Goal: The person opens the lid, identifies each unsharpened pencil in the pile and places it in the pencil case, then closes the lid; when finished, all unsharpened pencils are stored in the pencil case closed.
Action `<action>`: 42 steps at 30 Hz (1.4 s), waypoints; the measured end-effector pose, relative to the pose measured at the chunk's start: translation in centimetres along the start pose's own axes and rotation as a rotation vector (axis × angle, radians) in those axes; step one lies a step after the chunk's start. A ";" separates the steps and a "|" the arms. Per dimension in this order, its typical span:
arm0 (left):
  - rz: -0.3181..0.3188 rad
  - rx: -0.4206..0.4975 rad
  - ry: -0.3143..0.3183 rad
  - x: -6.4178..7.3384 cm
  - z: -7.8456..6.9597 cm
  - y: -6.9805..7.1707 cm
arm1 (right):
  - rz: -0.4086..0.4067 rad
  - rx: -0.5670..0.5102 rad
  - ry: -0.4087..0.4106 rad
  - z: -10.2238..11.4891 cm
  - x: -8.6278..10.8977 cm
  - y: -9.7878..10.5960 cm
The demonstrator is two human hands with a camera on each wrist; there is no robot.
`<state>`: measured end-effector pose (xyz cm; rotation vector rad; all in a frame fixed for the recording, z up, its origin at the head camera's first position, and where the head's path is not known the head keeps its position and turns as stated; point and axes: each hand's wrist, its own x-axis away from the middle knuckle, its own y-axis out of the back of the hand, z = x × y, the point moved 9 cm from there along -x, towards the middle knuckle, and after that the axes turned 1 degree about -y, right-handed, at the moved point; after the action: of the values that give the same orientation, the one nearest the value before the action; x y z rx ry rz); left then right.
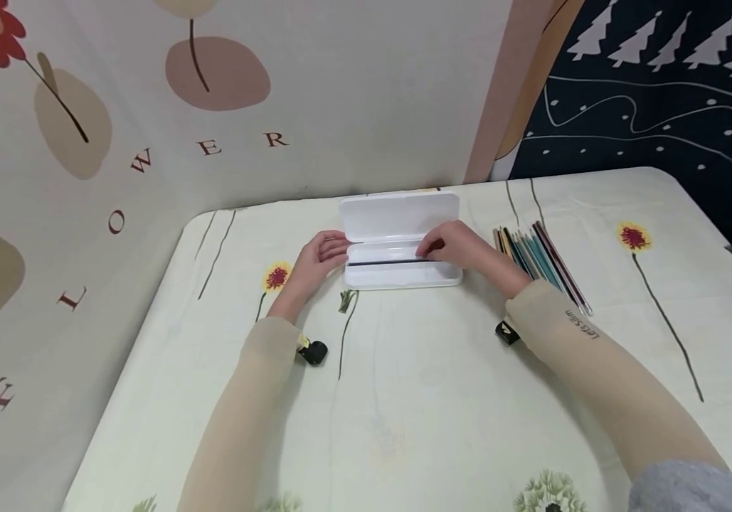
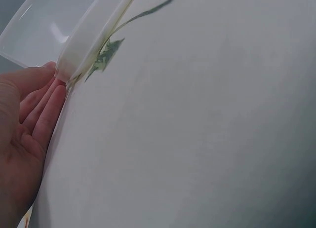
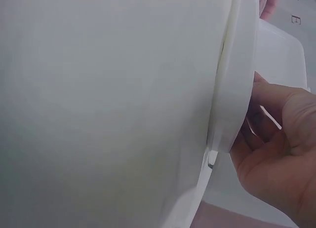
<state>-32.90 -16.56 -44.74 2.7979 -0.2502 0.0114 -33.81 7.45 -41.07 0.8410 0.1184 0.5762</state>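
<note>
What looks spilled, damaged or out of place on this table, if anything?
Nothing looks spilled or damaged. Slightly untidy, though: the pencils lie loosely fanned, ends uneven, to the right of the open white case instead of inside it.

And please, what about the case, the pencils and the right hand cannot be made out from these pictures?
Right hand: right wrist view, the wall of the case hides the ends of some fingers.
Dark line in the case: head view, too thin to identify.
Pencils: head view, the right forearm hides some lower ends; any print is too small.
Black thing: head view, the right sleeve hides part.
</note>
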 end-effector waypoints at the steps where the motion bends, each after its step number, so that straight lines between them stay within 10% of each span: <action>1: -0.001 0.001 0.001 0.0 0.0 0.0 | -0.003 -0.013 -0.009 -0.1 0.0 0.1; 14: -0.005 -0.011 -0.002 -0.1 -0.2 0.3 | -0.088 -0.178 -0.015 -1.9 2.7 4.9; 26: 0.001 -0.007 0.009 -0.3 0.2 -0.1 | -0.147 -0.194 -0.234 -7.7 9.2 10.3; 42: -0.008 -0.011 0.014 0.1 0.1 0.2 | -0.081 -0.280 -0.407 -15.2 14.8 11.1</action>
<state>-32.88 -16.79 -44.73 2.7870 -0.2354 0.0276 -31.04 31.27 -41.34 0.6620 -0.2933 0.3264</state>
